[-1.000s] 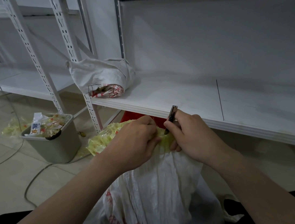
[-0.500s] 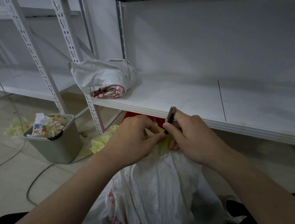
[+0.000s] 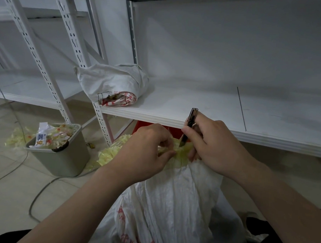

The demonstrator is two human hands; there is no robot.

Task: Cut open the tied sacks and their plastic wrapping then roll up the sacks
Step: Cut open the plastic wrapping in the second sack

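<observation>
A white woven sack with red print stands upright between my knees, its neck bound with yellow-green plastic wrapping. My left hand pinches the wrapping at the neck. My right hand grips a dark utility knife, blade tip down against the wrapping. More of the yellow plastic hangs off to the left of the sack. A rolled white sack lies on the shelf's left end.
A white metal shelf runs across just beyond my hands, with perforated uprights. A grey bin full of plastic scraps stands on the tiled floor at left, beside a cable. Something red sits under the shelf.
My left hand has loosened from a full grip over the neck to a pinch, uncovering more wrapping. The knife in my right hand stays at the neck.
</observation>
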